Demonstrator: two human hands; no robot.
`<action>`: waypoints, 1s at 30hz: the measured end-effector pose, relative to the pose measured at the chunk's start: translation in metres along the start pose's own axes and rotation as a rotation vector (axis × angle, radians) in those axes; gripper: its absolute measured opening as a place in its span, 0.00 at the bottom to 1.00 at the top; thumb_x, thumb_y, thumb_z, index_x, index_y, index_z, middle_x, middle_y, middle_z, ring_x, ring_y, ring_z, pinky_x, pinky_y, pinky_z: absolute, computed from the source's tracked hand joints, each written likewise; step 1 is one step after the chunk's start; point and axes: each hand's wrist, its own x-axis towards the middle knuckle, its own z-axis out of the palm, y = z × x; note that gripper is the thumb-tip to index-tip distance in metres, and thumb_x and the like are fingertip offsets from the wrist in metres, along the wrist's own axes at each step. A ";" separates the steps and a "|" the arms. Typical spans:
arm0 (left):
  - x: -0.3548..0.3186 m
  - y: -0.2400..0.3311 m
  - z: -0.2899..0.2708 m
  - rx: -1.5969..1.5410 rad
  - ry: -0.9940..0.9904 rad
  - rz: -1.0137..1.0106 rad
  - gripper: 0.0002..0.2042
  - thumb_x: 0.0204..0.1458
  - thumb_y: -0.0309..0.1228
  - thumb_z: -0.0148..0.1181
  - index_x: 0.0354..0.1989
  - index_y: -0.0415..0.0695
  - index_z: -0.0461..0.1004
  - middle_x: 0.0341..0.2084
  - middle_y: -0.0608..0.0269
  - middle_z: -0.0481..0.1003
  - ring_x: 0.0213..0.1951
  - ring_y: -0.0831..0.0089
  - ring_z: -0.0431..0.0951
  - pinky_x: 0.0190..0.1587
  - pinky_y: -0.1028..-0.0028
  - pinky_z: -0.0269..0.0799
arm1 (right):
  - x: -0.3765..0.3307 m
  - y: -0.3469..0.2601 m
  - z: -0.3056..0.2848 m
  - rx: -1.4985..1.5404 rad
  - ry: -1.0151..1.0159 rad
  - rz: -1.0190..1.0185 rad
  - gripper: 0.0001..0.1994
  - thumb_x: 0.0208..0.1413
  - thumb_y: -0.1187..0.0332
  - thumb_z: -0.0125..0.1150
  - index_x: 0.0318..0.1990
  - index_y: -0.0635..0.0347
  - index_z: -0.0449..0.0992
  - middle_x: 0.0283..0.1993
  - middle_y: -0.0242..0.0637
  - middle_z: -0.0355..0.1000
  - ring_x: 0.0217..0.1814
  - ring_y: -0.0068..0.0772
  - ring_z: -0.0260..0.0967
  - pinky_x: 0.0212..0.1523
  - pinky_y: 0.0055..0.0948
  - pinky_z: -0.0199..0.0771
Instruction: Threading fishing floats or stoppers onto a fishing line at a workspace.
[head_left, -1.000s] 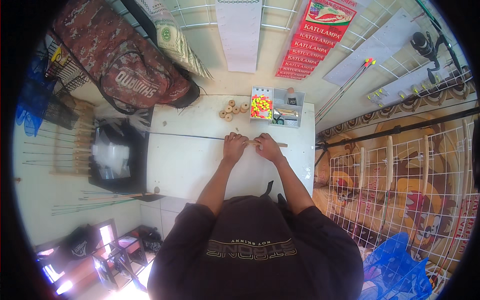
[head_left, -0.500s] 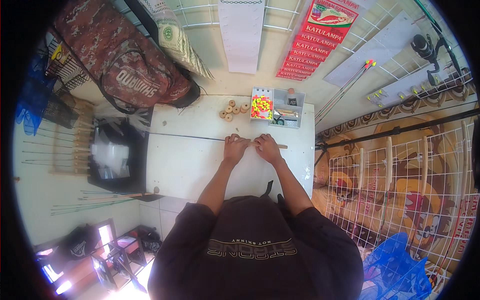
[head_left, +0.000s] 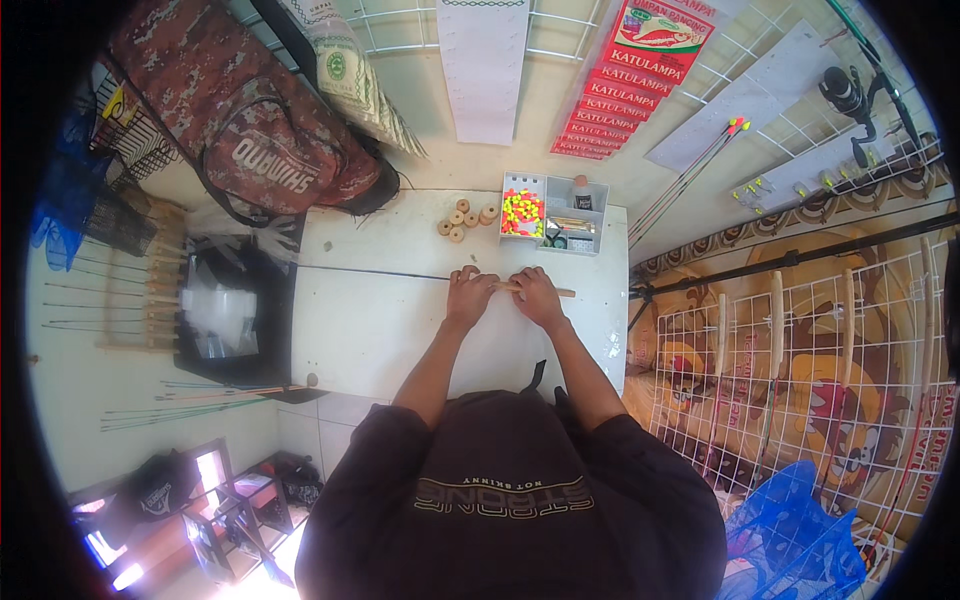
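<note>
A thin dark fishing rod (head_left: 375,272) with a pale wooden handle (head_left: 567,293) lies crosswise just above the white table. Its shaft runs out leftward, while the end of the handle sticks out past my right hand. My left hand (head_left: 470,295) is closed on the rod where shaft and handle come together; the exact joint is hidden under the fingers. Close beside it, my right hand (head_left: 535,297) pinches the handle. A short bit of wood shows between the two hands. Beyond them sits a small group of round wooden pieces with holes (head_left: 457,234).
A grey divided box (head_left: 601,222) holds yellow and red floats (head_left: 523,212) and a small bottle (head_left: 583,200). A camouflage rod bag (head_left: 270,150) leans at the back left over the white table (head_left: 370,345). Wire grid racks (head_left: 800,400) stand on the right.
</note>
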 end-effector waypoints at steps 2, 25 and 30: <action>-0.001 -0.001 0.001 -0.014 0.028 0.016 0.10 0.48 0.36 0.60 0.39 0.52 0.77 0.37 0.74 0.78 0.50 0.71 0.67 0.52 0.65 0.57 | -0.001 0.000 -0.001 -0.002 0.001 0.003 0.13 0.41 0.72 0.61 0.38 0.58 0.75 0.39 0.37 0.68 0.47 0.41 0.62 0.50 0.36 0.65; 0.001 0.003 -0.006 -0.031 0.028 0.004 0.09 0.46 0.34 0.61 0.38 0.54 0.78 0.35 0.77 0.78 0.48 0.73 0.67 0.51 0.67 0.57 | -0.003 -0.001 -0.004 -0.019 0.038 -0.002 0.12 0.43 0.71 0.61 0.38 0.58 0.76 0.39 0.37 0.69 0.47 0.41 0.62 0.50 0.35 0.65; -0.001 0.000 -0.002 -0.036 0.053 0.006 0.10 0.47 0.35 0.60 0.39 0.54 0.78 0.38 0.76 0.78 0.50 0.72 0.66 0.53 0.67 0.56 | -0.004 -0.001 -0.005 -0.012 0.030 0.007 0.12 0.43 0.71 0.61 0.39 0.57 0.75 0.39 0.36 0.69 0.47 0.41 0.62 0.50 0.35 0.65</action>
